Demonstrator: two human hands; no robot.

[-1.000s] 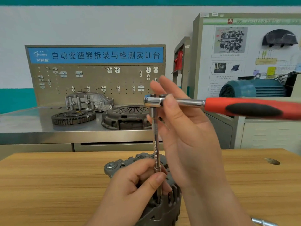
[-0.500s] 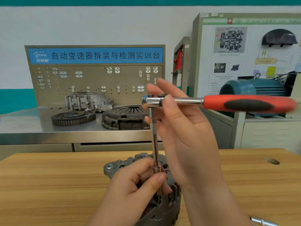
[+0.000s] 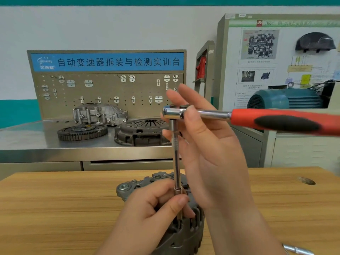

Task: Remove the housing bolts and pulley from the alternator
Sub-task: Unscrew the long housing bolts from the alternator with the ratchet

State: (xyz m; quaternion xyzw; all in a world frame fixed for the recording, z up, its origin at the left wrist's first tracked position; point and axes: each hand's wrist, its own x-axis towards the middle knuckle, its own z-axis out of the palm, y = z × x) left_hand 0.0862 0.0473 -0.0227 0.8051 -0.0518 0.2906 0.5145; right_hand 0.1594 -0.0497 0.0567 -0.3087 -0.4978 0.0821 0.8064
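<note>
**Hand-held ratchet (image 3: 217, 114) and extension bar (image 3: 176, 162) upright on the alternator (image 3: 191, 230)**

Since half a second earlier, the red handle of the ratchet has swung slightly. Its end now runs off the right edge of view and dips a little. Ratchet head, extension bar, left hand (image 3: 147, 214) and right hand (image 3: 207, 148) sit much as they did.

The alternator stands on the near middle of a wooden table (image 3: 55, 208), its grey ribbed body partly hidden by the hands. From its top rim the extension bar rises nearly upright; the bar's lower tip is hidden.

The left hand rests on top of the alternator, thumb and curled fingers pinching the bar's lower end. Above the alternator, the ratchet sits on the bar's top with its handle reaching right. The right hand lays its thumb over the ratchet head, fingers straight behind it, pinching the head between them.

Right of the alternator, at the table's near edge, lies a chrome tool (image 3: 298, 250). Beyond the alternator, a steel bench (image 3: 27, 137) carries a flywheel (image 3: 82, 132), a clutch cover (image 3: 141, 132) and a cast housing (image 3: 99, 114), all before a pegboard (image 3: 110, 89).
</note>
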